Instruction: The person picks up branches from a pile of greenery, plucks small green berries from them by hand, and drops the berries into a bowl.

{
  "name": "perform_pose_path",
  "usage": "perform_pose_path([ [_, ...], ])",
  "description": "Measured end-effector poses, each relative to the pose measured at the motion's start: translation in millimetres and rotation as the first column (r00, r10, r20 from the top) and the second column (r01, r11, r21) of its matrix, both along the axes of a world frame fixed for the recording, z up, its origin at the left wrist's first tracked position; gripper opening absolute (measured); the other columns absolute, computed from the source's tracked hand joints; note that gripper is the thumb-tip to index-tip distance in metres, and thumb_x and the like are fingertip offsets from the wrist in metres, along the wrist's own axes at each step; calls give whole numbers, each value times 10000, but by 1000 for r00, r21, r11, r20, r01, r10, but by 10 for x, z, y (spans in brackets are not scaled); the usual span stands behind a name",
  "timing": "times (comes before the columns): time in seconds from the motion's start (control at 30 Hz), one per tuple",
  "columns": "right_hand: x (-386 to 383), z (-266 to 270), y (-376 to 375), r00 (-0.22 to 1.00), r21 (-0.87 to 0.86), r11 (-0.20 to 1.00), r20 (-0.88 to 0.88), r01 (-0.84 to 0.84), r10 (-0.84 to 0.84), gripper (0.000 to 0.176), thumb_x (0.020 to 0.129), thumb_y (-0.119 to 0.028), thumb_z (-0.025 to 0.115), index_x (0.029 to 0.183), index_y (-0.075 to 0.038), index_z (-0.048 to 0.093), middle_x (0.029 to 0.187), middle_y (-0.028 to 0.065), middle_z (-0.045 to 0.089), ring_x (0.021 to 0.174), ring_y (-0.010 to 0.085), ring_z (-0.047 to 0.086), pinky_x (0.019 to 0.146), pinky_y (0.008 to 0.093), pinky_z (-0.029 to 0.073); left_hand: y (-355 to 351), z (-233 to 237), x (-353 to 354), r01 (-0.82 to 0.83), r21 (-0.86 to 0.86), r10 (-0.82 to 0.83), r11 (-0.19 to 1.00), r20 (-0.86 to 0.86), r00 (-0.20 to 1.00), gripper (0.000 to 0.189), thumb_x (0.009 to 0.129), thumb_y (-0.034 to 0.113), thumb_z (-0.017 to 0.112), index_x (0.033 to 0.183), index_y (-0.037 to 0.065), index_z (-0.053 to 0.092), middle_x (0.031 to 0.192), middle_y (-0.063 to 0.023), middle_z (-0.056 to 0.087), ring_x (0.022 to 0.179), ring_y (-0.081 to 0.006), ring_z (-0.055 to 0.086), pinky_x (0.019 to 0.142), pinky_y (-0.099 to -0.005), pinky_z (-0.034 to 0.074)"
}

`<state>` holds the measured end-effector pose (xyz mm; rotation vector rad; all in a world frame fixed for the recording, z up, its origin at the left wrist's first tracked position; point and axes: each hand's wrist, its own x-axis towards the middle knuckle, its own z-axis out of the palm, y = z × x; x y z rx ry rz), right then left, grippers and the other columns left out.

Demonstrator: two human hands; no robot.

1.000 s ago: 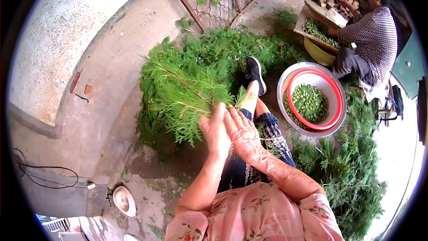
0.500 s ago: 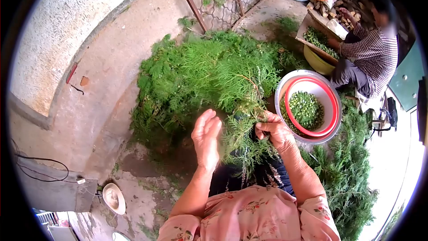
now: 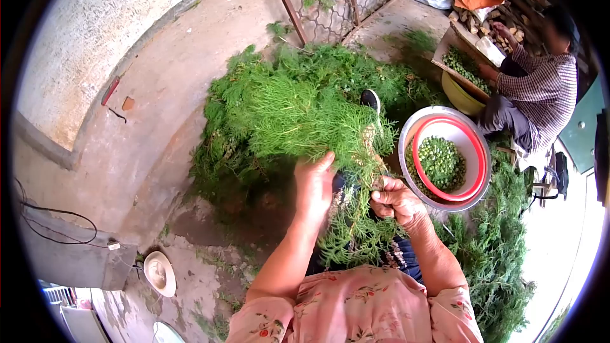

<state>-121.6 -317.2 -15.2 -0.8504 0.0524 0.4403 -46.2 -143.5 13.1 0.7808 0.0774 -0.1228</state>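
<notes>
A feathery green conifer branch (image 3: 356, 181) lies across the front of my body, over my lap. My right hand (image 3: 399, 202) pinches its stem between thumb and fingers. On the other side, my left hand (image 3: 314, 185) is closed at the branch's leafy edge, thumb raised against the greenery; its other fingers are mostly hidden. Beyond both hands spreads a large heap of cut conifer branches (image 3: 248, 108). To the right of my right hand stands a metal basin (image 3: 413, 186) with a red-rimmed bowl (image 3: 485, 162) inside it, holding small green cones (image 3: 438, 164).
A co-worker (image 3: 540, 89) sits at the upper right, hands at a tilted box of cones (image 3: 464, 67) above a yellow basin (image 3: 459, 95). More branches (image 3: 489, 254) lie at the right. A straw hat (image 3: 159, 273) is on the ground at lower left. A shoe (image 3: 370, 100) shows among the greenery.
My left hand has moved up and right from beside the branch to its leafy edge, its fingers closing. My right hand keeps its pinch, slightly lower. The view has shifted a little.
</notes>
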Motion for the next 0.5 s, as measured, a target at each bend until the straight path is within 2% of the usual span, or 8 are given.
perform_pose_path([
  [0.07,-22,11,-32,999,-21,1000,-35,-13,12,49,838,-64,592,822,-76,548,541,7,430,432,97,341,408,224,259,129,-116,80,4,1,-4,1000,96,995,359,763,-6,652,1099,55,544,1034,-87,597,926,-219,580,852,-420,452],
  [0.1,-29,8,-49,999,-22,1000,-38,-22,21,50,837,-58,590,818,-75,547,542,5,427,433,97,340,406,222,256,172,-88,117,-43,-56,39,998,-62,997,396,765,-32,636,1129,82,529,1055,-71,590,945,-224,574,849,-449,457],
  [0.17,-52,-9,-74,999,-59,998,-47,-31,28,58,834,-54,591,798,-68,547,543,7,422,436,96,339,403,221,251,196,11,99,-134,86,144,987,-131,981,392,765,-20,646,1122,106,544,1066,-49,592,975,-211,558,839,-450,461],
  [0.2,-71,0,-82,999,-82,996,-45,-34,31,58,834,-53,590,798,-64,546,543,8,422,437,95,341,403,221,251,196,4,106,-175,80,177,981,-14,984,378,770,1,654,1115,118,556,1076,-29,593,997,-196,543,832,-423,458],
  [0.33,-129,-22,-149,996,-194,979,-77,-53,39,54,839,-40,571,792,-39,545,544,13,428,439,94,352,401,224,249,395,35,209,-221,287,294,932,-240,925,366,745,65,701,1094,79,592,1068,-21,601,980,-173,524,894,-385,395],
  [0.37,-149,-47,-185,995,-225,973,-95,-47,26,53,840,-39,569,792,-35,545,544,13,430,439,94,354,401,224,248,376,59,252,-303,285,380,910,-276,883,334,763,60,672,1087,67,592,1061,-26,605,970,-167,526,913,-390,387],
  [0.43,-184,-84,-261,998,-223,974,-56,-40,28,45,822,-37,584,795,-33,549,545,12,439,438,93,359,406,225,246,450,-5,302,-369,234,379,900,1,925,324,785,24,617,1103,75,581,1070,-42,601,952,-187,542,889,-399,421],
  [0.5,-249,-86,-331,997,-221,975,-69,17,-33,46,811,-37,593,795,-36,550,546,12,443,438,93,363,409,225,246,619,-169,420,-329,57,332,942,-42,942,352,791,-27,563,1124,85,560,1079,-60,596,957,-205,554,887,-418,437],
])
